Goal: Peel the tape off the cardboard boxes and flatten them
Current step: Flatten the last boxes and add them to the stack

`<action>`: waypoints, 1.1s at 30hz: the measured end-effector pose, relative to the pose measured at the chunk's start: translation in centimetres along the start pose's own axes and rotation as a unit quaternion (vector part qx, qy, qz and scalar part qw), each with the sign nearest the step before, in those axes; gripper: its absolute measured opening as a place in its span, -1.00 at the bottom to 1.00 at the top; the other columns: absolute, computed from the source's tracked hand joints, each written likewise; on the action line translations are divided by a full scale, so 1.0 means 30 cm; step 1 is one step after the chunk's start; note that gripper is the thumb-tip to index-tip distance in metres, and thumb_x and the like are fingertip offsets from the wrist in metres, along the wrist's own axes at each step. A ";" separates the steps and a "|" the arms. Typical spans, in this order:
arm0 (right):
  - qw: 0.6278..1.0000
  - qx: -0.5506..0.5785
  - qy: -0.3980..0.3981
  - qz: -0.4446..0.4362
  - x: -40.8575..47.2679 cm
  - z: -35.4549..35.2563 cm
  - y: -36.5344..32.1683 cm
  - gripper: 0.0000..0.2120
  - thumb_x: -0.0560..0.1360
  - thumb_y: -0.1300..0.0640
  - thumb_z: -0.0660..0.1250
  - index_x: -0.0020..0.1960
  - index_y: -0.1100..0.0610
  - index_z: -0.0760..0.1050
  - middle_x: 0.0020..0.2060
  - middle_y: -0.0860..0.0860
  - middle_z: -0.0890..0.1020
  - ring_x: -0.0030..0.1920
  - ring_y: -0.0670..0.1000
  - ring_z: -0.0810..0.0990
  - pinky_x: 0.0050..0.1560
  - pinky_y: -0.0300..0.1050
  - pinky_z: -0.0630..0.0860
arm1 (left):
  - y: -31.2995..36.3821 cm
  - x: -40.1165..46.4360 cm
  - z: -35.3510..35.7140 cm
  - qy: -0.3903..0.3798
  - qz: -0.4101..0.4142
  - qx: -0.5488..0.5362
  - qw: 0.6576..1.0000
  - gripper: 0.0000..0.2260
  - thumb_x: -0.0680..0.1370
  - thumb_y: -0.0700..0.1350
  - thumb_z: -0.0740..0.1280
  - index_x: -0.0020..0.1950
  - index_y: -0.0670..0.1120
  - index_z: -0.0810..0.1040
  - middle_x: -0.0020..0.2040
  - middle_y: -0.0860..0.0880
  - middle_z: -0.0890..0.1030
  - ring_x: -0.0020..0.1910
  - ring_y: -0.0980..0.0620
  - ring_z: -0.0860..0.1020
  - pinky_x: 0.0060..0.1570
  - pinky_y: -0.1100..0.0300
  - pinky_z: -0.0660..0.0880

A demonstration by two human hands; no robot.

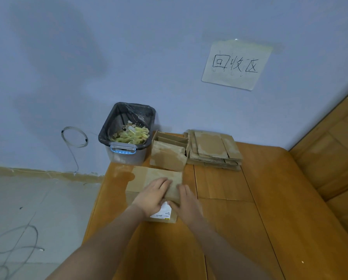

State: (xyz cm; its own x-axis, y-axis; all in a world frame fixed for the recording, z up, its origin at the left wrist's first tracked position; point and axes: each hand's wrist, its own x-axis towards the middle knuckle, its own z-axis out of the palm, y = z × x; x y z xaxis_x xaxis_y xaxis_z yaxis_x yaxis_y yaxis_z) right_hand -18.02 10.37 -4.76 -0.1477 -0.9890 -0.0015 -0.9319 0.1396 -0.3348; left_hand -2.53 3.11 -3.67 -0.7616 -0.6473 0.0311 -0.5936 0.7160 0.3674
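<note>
Both forearms reach over the counter (pixel 240 199); the left hand (pixel 155 196) and right hand (pixel 186 201) press flat, fingers extended, on the cardboard box (pixel 149 178). Uneven pressure could make it spring back or slide into the open box (pixel 169 152) behind.

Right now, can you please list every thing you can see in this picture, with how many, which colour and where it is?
cardboard box: one, brown, on the wooden table near its left edge, under both hands, with a white label on its near end
open box: one, brown, behind the first, beside the bin
flattened cardboard stack: one pile, brown, by the wall, right of the open box
bin: one, clear with a blue handle and a black bag, at the table's far left corner, holding yellowish scraps
paper sign: one, pale, handwritten, on the wall
wire coil: one, thin, grey, on the wall left of the bin
wooden table: one, orange-brown
left hand: on the box, fingers fairly straight
right hand: on the box, beside the label
</note>
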 end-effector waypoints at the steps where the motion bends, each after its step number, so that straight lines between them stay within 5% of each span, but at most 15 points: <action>1: 1.000 0.004 -0.006 0.008 -0.032 0.011 0.020 -0.47 0.53 -0.17 0.26 0.38 0.05 0.24 0.20 -0.06 0.38 0.09 -0.05 0.46 -0.10 -0.22 0.43 | 0.006 -0.010 0.012 -0.002 0.003 -0.009 1.000 -0.45 0.57 -0.16 0.25 0.53 -0.16 0.16 0.50 -0.09 0.17 0.47 -0.07 0.18 0.41 0.18 0.18; 5: 1.000 0.010 -0.006 -0.004 -0.092 0.019 0.050 -0.54 0.56 -0.10 0.25 0.37 0.08 0.28 0.20 -0.04 0.42 0.10 -0.06 0.47 -0.06 -0.21 0.45 | 0.009 -0.030 0.035 0.008 0.000 -0.020 1.000 -0.47 0.57 -0.04 0.29 0.49 -0.18 0.24 0.51 -0.08 0.15 0.49 -0.06 0.15 0.40 0.15 0.24; 9: 0.999 0.053 -0.003 -0.002 -0.110 0.014 0.021 -0.61 0.54 -0.07 0.30 0.27 0.09 0.36 0.13 -0.04 0.49 0.08 -0.05 0.50 0.01 -0.17 0.47 | -0.005 -0.041 0.041 0.006 0.008 -0.003 1.000 -0.43 0.58 0.05 0.28 0.52 -0.12 0.22 0.55 -0.02 0.15 0.55 -0.01 0.01 0.51 0.14 -0.12; 12: 0.997 0.073 0.000 -0.013 -0.144 0.031 0.007 -0.64 0.53 -0.11 0.30 0.20 0.10 0.40 -0.02 -0.08 0.49 -0.08 -0.09 0.49 -0.17 -0.26 0.42 | -0.028 -0.073 0.031 0.009 0.032 0.013 0.999 -0.42 0.58 0.15 0.25 0.52 -0.09 0.26 0.54 0.02 0.22 0.55 0.05 0.07 0.50 0.15 -0.23; 15: 0.992 0.101 0.038 -0.067 -0.174 0.030 -0.008 -0.71 0.51 -0.10 0.22 0.01 0.12 0.49 -0.19 -0.11 0.44 -0.24 -0.12 0.42 -0.31 -0.32 0.30 | -0.046 -0.097 0.007 0.025 0.046 -0.021 0.998 -0.50 0.58 0.14 0.25 0.44 -0.10 0.37 0.49 0.01 0.32 0.50 0.03 0.22 0.49 0.18 -0.15; 18: 0.984 0.092 0.118 -0.094 -0.125 -0.011 0.007 -0.77 0.47 0.05 0.20 -0.11 0.15 0.57 -0.12 -0.01 0.50 -0.11 -0.04 0.47 -0.14 -0.15 0.44 | -0.041 -0.094 0.000 0.027 0.006 -0.060 0.998 -0.47 0.57 0.17 0.26 0.43 -0.11 0.35 0.52 0.01 0.25 0.48 0.02 0.24 0.46 0.18 0.09; 22: 0.992 0.027 0.021 -0.121 -0.024 -0.056 0.001 -0.74 0.48 0.10 0.21 0.14 0.09 0.51 0.12 -0.03 0.45 0.15 -0.04 0.35 0.11 -0.08 0.41 | -0.003 -0.061 -0.005 0.017 -0.072 -0.094 0.993 -0.28 0.43 0.33 0.26 0.44 -0.10 0.32 0.49 0.06 0.26 0.44 0.06 0.24 0.39 0.14 0.25; 28: 0.987 -0.021 0.009 -0.156 0.001 -0.027 0.006 -0.59 0.46 0.00 0.11 0.26 0.04 0.46 0.19 0.00 0.43 0.24 0.03 0.31 0.10 -0.05 0.41 | -0.001 -0.058 0.012 0.029 -0.069 -0.092 0.993 -0.20 0.27 0.38 0.10 0.37 -0.09 0.35 0.37 0.04 0.34 0.34 0.06 0.32 0.30 0.20 0.21; 33: 0.988 0.029 0.059 -0.137 -0.008 -0.013 -0.005 -0.66 0.41 0.04 0.12 0.07 0.09 0.54 0.07 0.01 0.52 0.13 0.07 0.41 -0.02 0.01 0.50 | -0.007 -0.045 0.018 0.030 -0.058 -0.079 0.995 -0.23 0.30 0.37 0.08 0.37 -0.08 0.33 0.38 0.06 0.32 0.35 0.08 0.30 0.31 0.22 0.17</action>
State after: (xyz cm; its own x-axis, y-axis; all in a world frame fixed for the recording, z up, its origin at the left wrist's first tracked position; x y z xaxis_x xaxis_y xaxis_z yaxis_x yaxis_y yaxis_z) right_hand -17.96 10.60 -4.34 0.0663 -0.9766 0.2048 -0.9223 -0.1383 -0.3609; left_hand -1.53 3.98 -4.30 -0.6702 -0.7414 0.0328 -0.6256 0.5882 0.5124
